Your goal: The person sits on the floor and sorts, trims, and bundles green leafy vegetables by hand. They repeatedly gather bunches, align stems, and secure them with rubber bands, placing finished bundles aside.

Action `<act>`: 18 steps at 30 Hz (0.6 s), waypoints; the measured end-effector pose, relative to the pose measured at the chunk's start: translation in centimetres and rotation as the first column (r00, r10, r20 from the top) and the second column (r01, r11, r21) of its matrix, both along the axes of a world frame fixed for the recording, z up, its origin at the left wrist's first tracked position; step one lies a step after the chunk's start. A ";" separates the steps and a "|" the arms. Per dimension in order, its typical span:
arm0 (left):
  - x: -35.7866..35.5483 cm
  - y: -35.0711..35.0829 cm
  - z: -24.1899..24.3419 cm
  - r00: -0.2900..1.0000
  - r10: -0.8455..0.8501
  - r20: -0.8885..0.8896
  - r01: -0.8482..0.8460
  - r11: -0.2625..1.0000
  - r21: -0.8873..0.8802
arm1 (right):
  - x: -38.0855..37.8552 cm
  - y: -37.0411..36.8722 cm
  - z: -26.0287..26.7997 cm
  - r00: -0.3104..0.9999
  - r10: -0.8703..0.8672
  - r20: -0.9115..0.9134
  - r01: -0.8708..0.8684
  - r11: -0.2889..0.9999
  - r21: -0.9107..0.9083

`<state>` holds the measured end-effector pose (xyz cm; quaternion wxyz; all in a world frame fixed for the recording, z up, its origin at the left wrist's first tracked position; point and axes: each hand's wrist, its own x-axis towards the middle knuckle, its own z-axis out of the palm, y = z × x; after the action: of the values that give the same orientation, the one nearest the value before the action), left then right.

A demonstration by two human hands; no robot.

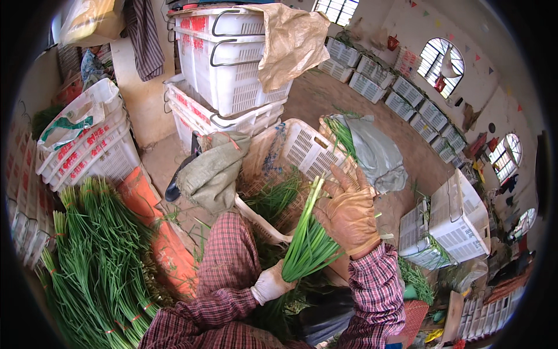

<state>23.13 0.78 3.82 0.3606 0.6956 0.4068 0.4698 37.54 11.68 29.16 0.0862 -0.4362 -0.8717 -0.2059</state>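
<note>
My left hand (272, 282), in a whitish glove, grips the lower leafy part of a bunch of Chinese chives (307, 237). The bunch slants upward, its pale stem ends uppermost. Beside those stems is my right hand (348, 213), in a tan rubber glove, fingers spread and back toward me. Its thumb side is against or very close to the stems; I cannot tell which. Short pale stalk ends (385, 236) stick out past its outer edge; what carries them is hidden. In front of my knees stands a plastic crate (307, 144) with loose green leaves (279, 196) inside.
Banded chive bundles (100, 253) lie at left beside an orange sheet (170, 248). A burlap sack (213, 174) drapes near the crate. Stacked white crates (222, 65) rise ahead; more crates (457, 222) stand right. A grey plastic sheet (375, 152) partly covers chives. Another person (92, 65) sits far left.
</note>
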 end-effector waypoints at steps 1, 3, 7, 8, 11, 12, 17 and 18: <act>0.0 0.0 0.2 0.999 -0.011 0.034 0.012 0.999 -0.030 | -0.3 -0.1 0.3 0.999 0.007 -0.044 -0.006 1.000 0.023; -0.1 -0.1 0.3 0.994 -0.033 0.101 0.042 0.995 -0.088 | 0.2 0.2 0.4 0.998 0.013 -0.054 -0.011 0.999 0.048; -0.1 -0.3 -0.1 0.996 -0.032 0.081 0.039 0.995 -0.090 | 1.5 0.3 2.2 0.956 -0.007 -0.292 0.034 0.996 0.086; -0.1 -0.3 -0.2 0.997 -0.034 0.070 0.040 0.995 -0.092 | 1.9 0.4 3.0 0.933 -0.013 -0.359 0.057 0.992 0.111; -0.1 -0.4 -0.4 0.998 -0.042 0.054 0.047 0.993 -0.112 | 3.1 0.1 4.4 0.495 -0.129 -0.859 -0.121 0.969 -0.215; -0.2 -0.4 -0.4 0.997 -0.047 0.064 0.055 0.990 -0.130 | 3.3 -0.5 5.1 0.315 -0.260 -0.913 -0.184 0.927 -0.327; 0.3 -0.4 -0.6 0.998 -0.046 0.042 0.049 0.997 -0.065 | 2.2 -2.2 3.0 0.993 -0.083 0.088 0.088 0.995 -0.051; 0.1 -0.4 -0.4 0.999 -0.042 0.027 0.043 0.998 -0.048 | 1.4 -2.5 2.4 0.988 -0.077 0.132 0.085 0.995 -0.059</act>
<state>23.26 0.41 3.39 0.3928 0.6888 0.3984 0.4609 38.90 9.21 31.52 0.0069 -0.4596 -0.8631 -0.2091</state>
